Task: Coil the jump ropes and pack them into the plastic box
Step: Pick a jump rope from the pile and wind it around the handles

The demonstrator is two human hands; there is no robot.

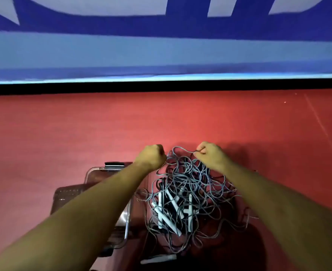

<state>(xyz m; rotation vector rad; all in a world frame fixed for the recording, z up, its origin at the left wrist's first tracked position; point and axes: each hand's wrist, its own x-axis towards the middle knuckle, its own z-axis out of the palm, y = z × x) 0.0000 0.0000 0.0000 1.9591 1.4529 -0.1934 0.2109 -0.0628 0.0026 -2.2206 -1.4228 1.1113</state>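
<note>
The left hand (151, 155) and right hand (210, 153) are each closing tightly around strands of the tangled jump ropes (182, 178), lifting them beside the plastic box (94, 171).

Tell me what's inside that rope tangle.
White and black handles show among the grey cords of the rope tangle. Whatever lies deeper, or beneath it, is covered.

Left forearm (87, 202) and right forearm (268, 202): bare along the whole visible length. Left hand (152, 156) and right hand (210, 154): likewise bare, skin uncovered.
</note>
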